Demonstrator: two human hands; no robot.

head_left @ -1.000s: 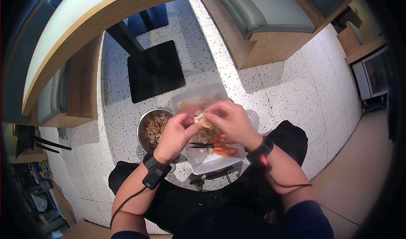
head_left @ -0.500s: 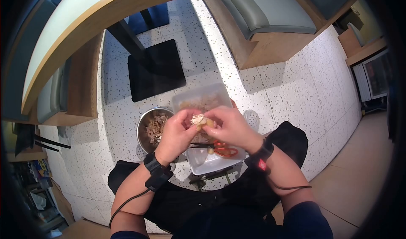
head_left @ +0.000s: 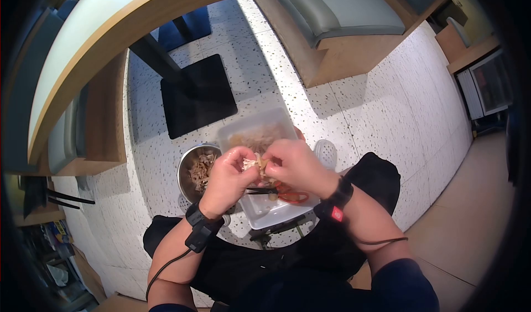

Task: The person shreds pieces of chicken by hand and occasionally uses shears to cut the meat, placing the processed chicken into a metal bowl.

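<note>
Table (head_left: 72, 42) cut off, held food (head_left: 251, 164) partly hidden

The floor (head_left: 381, 99) was white with small dark speckles. The seat cushion (head_left: 354, 8) was grey, and its base (head_left: 343, 58) was light brown with a wood grain. The square plate (head_left: 199, 96) on the floor was black. The scissors' handles (head_left: 292, 195) were orange, and their blades (head_left: 261, 191) were black. The bowl (head_left: 182, 171) was silver, and the meat (head_left: 200, 171) in it was brown. The trousers (head_left: 249, 268) were black.
</note>
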